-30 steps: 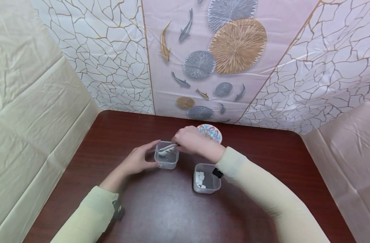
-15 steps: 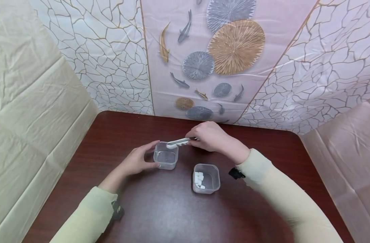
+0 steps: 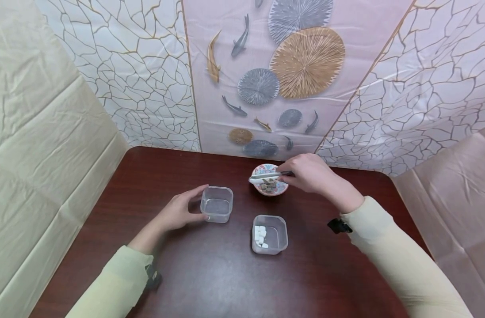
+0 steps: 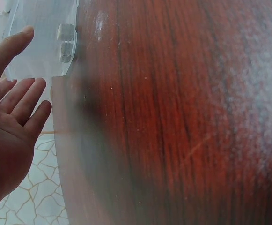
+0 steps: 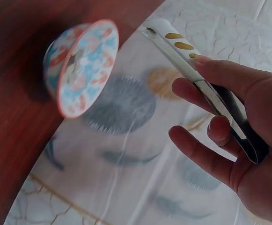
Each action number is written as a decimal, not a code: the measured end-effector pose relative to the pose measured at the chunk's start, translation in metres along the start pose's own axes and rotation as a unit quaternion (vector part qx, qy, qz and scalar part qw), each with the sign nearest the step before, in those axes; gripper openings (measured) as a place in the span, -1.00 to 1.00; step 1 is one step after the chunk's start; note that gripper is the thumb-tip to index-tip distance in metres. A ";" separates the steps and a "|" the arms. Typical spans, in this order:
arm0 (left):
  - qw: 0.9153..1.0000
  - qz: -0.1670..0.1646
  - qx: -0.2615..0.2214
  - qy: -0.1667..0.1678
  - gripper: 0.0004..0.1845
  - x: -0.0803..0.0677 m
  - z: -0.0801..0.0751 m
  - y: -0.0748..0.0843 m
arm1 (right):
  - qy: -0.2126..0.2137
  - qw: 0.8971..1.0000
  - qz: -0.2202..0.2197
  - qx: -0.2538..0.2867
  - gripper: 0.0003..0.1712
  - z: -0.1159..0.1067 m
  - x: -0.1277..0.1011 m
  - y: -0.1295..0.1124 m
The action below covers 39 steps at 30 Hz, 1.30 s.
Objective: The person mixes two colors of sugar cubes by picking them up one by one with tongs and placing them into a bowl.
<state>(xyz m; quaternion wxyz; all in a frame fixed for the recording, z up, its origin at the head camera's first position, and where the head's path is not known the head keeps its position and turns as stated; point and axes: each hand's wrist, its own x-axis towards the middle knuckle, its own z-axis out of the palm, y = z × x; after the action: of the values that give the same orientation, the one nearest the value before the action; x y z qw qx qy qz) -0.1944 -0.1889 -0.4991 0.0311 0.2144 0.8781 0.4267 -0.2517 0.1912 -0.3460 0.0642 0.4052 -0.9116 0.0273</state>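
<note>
My left hand [image 3: 186, 207] rests with straight fingers against the left side of a clear plastic container [image 3: 217, 204]; the left wrist view shows the open palm [image 4: 14, 108] beside that container [image 4: 47, 42]. My right hand [image 3: 307, 174] pinches white tongs [image 3: 264, 177] with gold marks, whose tips hover over a small patterned bowl [image 3: 282, 189] holding dark pieces. In the right wrist view the tongs [image 5: 182, 47] are squeezed nearly together in my right hand [image 5: 229, 122], beside the bowl [image 5: 82, 65]. I see nothing between the tips.
A second clear container [image 3: 280, 236] with several white cubes stands near the middle of the dark wooden table [image 3: 210, 274]. Patterned cloth walls [image 3: 147, 88] close in the back and both sides.
My right hand has carried the tongs from the left container to the right and back, over the patterned bowl. My left hand has stayed at the container.
</note>
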 end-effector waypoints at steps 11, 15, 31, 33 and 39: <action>1.000 -0.006 -0.004 -0.001 -0.03 -0.002 0.000 -0.002 | -0.020 0.999 0.038 -0.020 -0.95 0.000 -0.015 0.021; 1.000 -0.006 -0.004 -0.001 -0.03 -0.002 0.000 -0.002 | -0.038 0.998 0.049 -0.033 -0.95 0.002 -0.016 0.026; 1.000 -0.006 -0.004 0.000 -0.02 -0.002 0.001 -0.001 | -0.110 0.989 0.085 -0.053 -0.74 0.008 -0.011 0.030; 1.000 -0.006 -0.004 0.000 -0.02 -0.002 0.001 -0.001 | -0.110 0.989 0.087 -0.054 -0.74 0.008 -0.011 0.031; 1.000 -0.004 -0.002 -0.001 -0.02 0.000 0.001 -0.001 | -0.072 0.994 0.075 -0.038 -0.91 0.005 -0.011 0.029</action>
<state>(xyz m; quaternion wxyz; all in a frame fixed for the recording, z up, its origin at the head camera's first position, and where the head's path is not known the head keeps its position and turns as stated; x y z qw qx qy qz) -0.1944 -0.1893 -0.5003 0.0341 0.2114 0.8779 0.4284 -0.2665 0.2178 -0.3523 0.0110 0.3337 -0.9421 -0.0318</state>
